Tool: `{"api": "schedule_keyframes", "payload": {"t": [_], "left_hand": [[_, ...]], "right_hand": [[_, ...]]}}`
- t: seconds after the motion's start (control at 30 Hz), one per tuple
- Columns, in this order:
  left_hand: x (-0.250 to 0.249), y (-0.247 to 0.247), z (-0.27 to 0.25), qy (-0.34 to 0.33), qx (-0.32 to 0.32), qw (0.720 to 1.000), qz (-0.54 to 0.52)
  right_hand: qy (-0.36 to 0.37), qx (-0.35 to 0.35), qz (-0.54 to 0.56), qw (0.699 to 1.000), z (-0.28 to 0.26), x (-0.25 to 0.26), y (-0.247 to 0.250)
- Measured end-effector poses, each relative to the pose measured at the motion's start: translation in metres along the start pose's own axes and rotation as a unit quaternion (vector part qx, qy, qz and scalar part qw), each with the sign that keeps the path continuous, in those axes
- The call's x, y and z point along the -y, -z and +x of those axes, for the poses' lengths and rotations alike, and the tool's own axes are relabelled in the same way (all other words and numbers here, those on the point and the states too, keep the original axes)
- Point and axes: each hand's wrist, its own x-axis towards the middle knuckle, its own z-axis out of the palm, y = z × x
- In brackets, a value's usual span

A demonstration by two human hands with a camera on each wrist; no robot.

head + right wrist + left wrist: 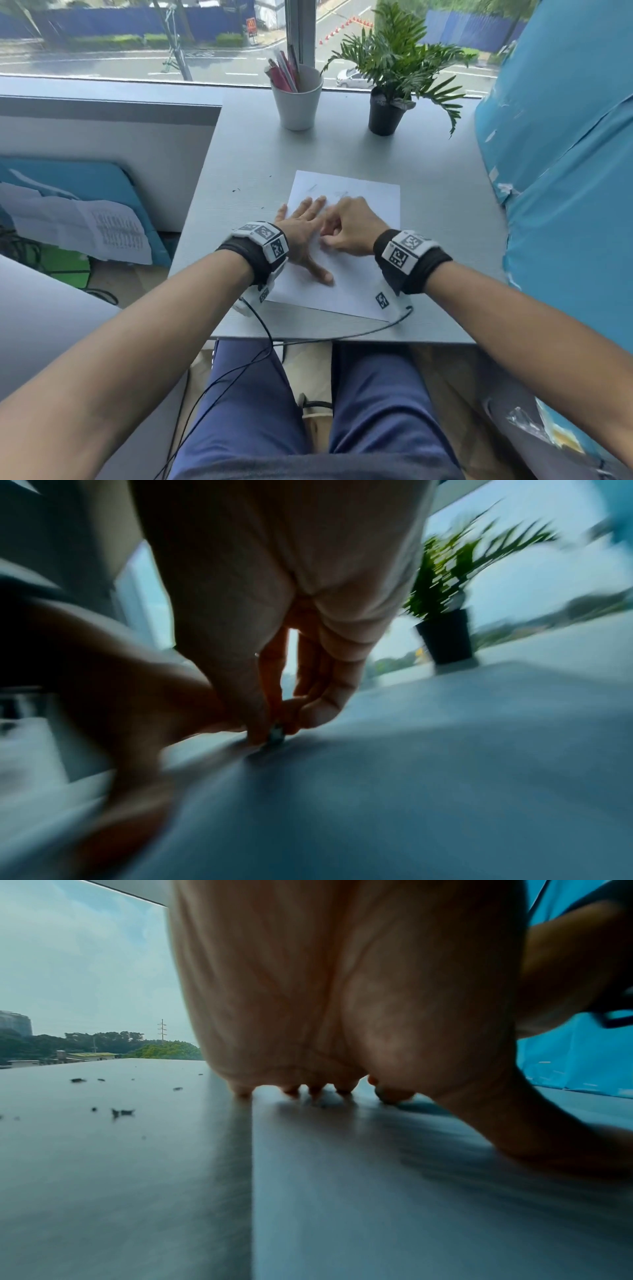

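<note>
In the head view your left hand (303, 236) lay flat, fingers straight and spread, on the sheet of paper (363, 202) near the front edge of the tabletop (428, 164); your right hand (352, 228) sat curled beside it. The left wrist view showed your fingertips (315, 1091) pressing the paper. The blurred right wrist view showed thumb and fingers pinching a small dark piece (276, 733) against the sheet

Your left hand (303, 233) lies flat, palm down, fingers spread straight. Your right hand (352, 228) sits just beside it, fingers curled, thumb and forefinger pinching a small dark item (276, 733). Both forearms reach forward.
</note>
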Motion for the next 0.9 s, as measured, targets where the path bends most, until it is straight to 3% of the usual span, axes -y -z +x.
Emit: {"api": "schedule_keyframes", "payload": {"t": [0.07,0.17,0.23,0.37,0.5,0.7,0.77,0.9], "left_hand": [[0.000,-0.001,-0.002,-0.002,0.004,1.000,0.000],[-0.001,0.000,-0.003,-0.002,0.003,1.000,0.001],[-0.001,0.000,-0.002,-0.002,0.001,1.000,0.000],[0.000,0.000,-0.003,0.001,0.002,1.000,0.008],[-0.002,0.002,-0.008,-0.004,-0.003,1.000,0.016],[-0.011,-0.004,-0.023,0.026,-0.011,0.993,0.116],[-0.027,-0.010,-0.034,-0.017,-0.029,0.988,0.150],[-0.068,-0.045,-0.053,-0.204,0.008,0.967,0.153]], "right_hand": [[0.001,0.023,-0.001,1.000,0.000,-0.003,0.004],[-0.073,-0.066,0.004,0.995,0.020,-0.028,0.027],[-0.074,-0.083,0.005,0.994,0.021,-0.029,0.023],[-0.029,0.038,0.003,0.999,-0.001,-0.013,0.010],[-0.117,-0.017,0.014,0.993,-0.007,-0.043,0.039],[-0.154,0.013,0.019,0.988,-0.017,-0.062,0.031],[-0.154,0.012,0.025,0.988,-0.014,-0.063,0.031],[-0.155,0.019,0.028,0.987,-0.014,-0.064,0.031]]}}
